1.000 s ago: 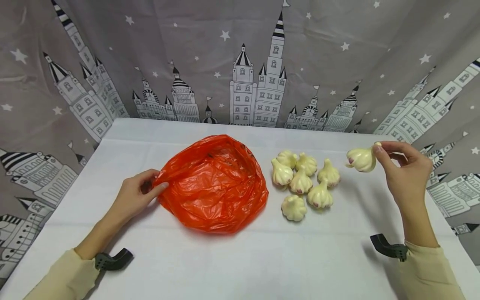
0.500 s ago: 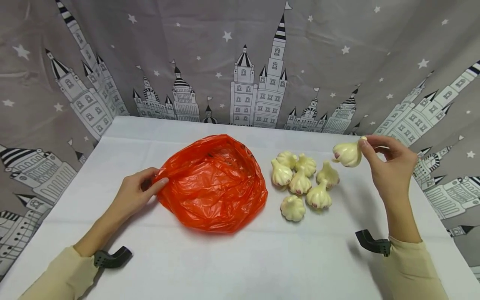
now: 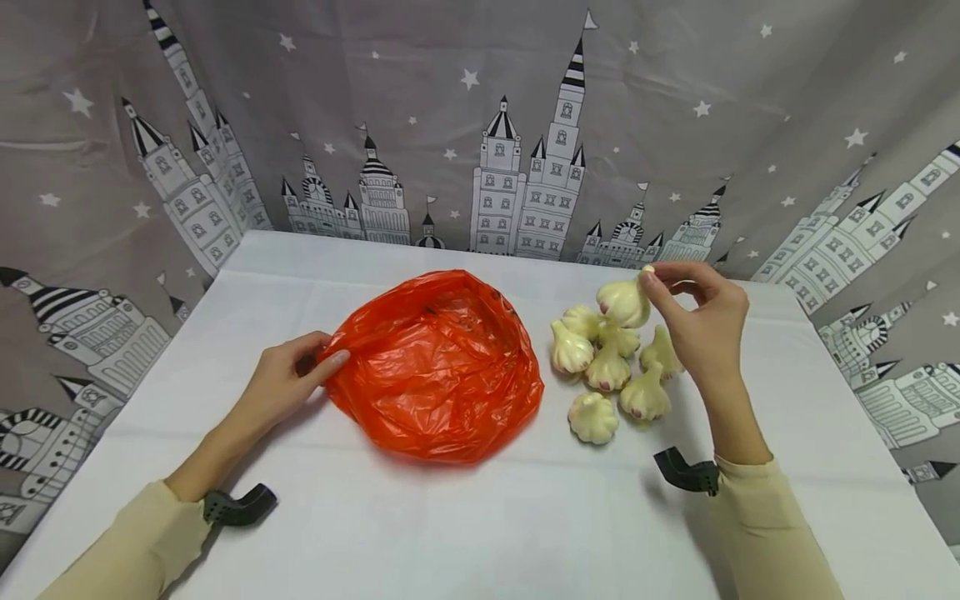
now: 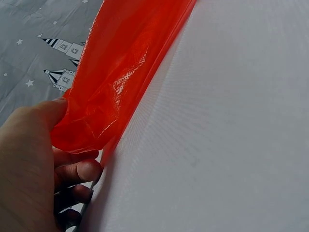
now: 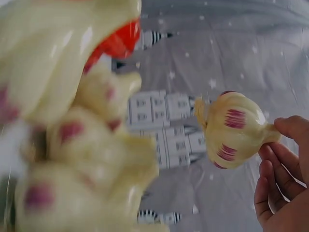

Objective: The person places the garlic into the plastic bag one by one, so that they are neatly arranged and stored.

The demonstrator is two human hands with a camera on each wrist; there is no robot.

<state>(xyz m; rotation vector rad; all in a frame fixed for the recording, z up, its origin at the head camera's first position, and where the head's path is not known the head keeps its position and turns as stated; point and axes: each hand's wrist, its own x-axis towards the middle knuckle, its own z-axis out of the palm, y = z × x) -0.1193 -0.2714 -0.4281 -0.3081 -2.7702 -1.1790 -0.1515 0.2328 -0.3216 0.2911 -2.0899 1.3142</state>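
Observation:
A red plastic bag (image 3: pixel 442 375) lies spread on the table with its mouth facing up. My left hand (image 3: pixel 288 375) pinches its left rim between thumb and fingers; the left wrist view shows the bag's edge (image 4: pixel 111 87) held by that hand (image 4: pixel 38 159). My right hand (image 3: pixel 701 321) pinches a garlic bulb (image 3: pixel 624 302) by its stem, above the back of a cluster of bulbs (image 3: pixel 608 369). In the right wrist view the held bulb (image 5: pixel 236 129), cream with purple patches, hangs from the fingertips of the hand (image 5: pixel 287 179).
Several bulbs lie close together right of the bag, one of them (image 3: pixel 593 417) a little nearer the front. A white cloth (image 3: pixel 480 533) covers the table. Behind stands a grey curtain (image 3: pixel 420 83) printed with castles and stars.
My right hand has moved left with its garlic bulb, from the right of the cluster to above it. My left hand keeps its pinch on the bag's rim. The head view has shifted slightly.

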